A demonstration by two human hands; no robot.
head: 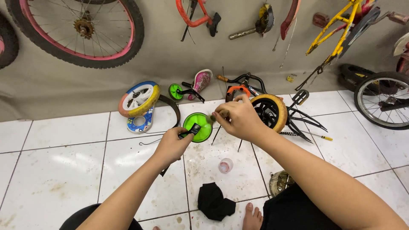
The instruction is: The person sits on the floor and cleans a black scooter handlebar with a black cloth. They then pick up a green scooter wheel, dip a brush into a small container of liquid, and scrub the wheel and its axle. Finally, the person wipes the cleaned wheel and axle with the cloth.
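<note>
My left hand (171, 145) grips the black bracket of a bright green training wheel (200, 127) and holds it up above the tiled floor. My right hand (237, 118) is closed at the wheel's right edge, its fingers pinched on a small part at the hub; the part itself is mostly hidden by the fingers. Both hands meet over the middle of the floor.
On the white tiles (64, 170) lie a small wheel with a yellow tyre (271, 111), a multicoloured small wheel (139, 99), another green training wheel (175, 91), a screwdriver (319, 137), a small clear jar (225, 165) and a black cloth (215, 202). Bicycle wheels and frames hang on the wall behind.
</note>
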